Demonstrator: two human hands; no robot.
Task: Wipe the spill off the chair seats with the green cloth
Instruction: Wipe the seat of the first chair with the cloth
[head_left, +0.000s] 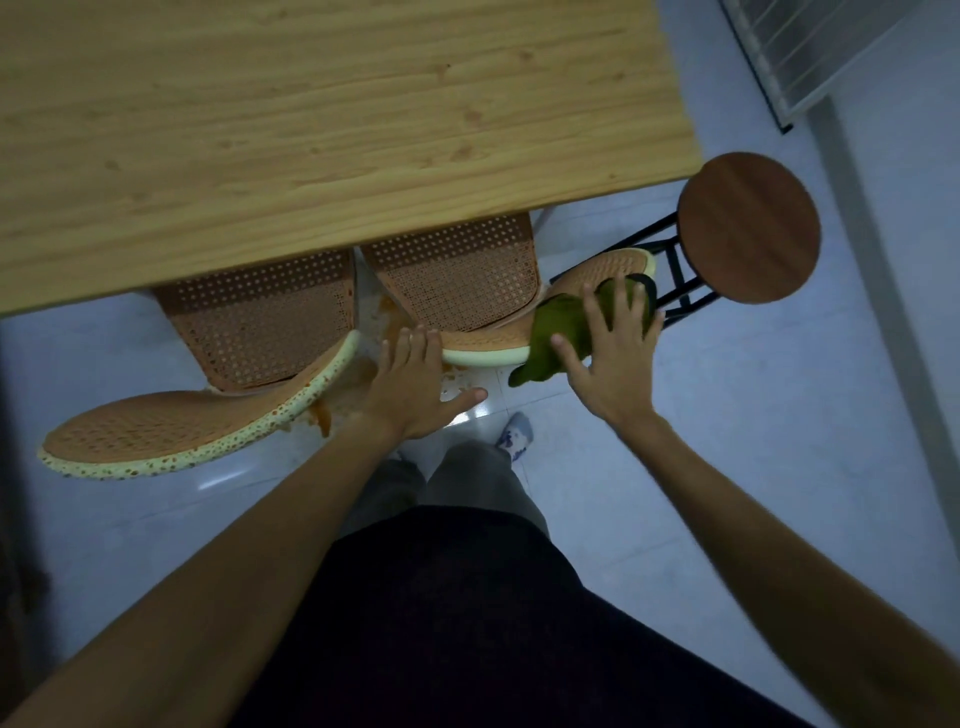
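Right of centre, right hand (608, 353), fingers spread, presses green cloth (550, 332) onto chair back (597, 275); left hand (415, 384) flat, open, empty.

Bare forearms, a dark top (441, 623), grey trousers (467, 488), and a patterned sock (516, 435).

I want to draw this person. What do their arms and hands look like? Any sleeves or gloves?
Both arms are bare right up to the picture's edge, with no sleeves showing. The left hand and right hand have no gloves, and I see no rings, watch or bracelet.
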